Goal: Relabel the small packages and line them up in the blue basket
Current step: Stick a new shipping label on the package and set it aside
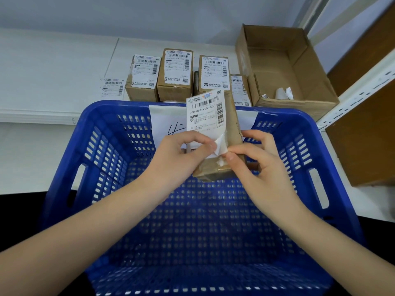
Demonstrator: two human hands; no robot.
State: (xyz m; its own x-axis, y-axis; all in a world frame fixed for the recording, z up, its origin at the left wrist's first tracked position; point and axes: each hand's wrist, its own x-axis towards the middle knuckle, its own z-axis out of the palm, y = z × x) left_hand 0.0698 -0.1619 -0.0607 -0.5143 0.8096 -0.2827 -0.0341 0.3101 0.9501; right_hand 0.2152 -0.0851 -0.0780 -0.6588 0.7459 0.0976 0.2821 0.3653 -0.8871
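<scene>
The shipping label (204, 116) on the held package (222, 150) reads "050-050 V05-220" beneath a barcode. The far boxes' labels (175, 66) show similar codes, too small to read surely.

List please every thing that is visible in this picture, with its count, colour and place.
blue basket: one, blue, nearest the camera, nothing lying inside.
paper sheet: one, white, on the basket's far wall.
held package: one, brown, above the basket.
label: one, white, partly peeled from the held package.
labelled packages: four, brown, on the table behind the basket.
loose label: one, white, flat on the table, left of the packages.
cardboard box: one, brown, open, far right.
paper scraps: a few, white, inside the box.
left hand: holds the label.
right hand: pinches the label's corner.
</scene>
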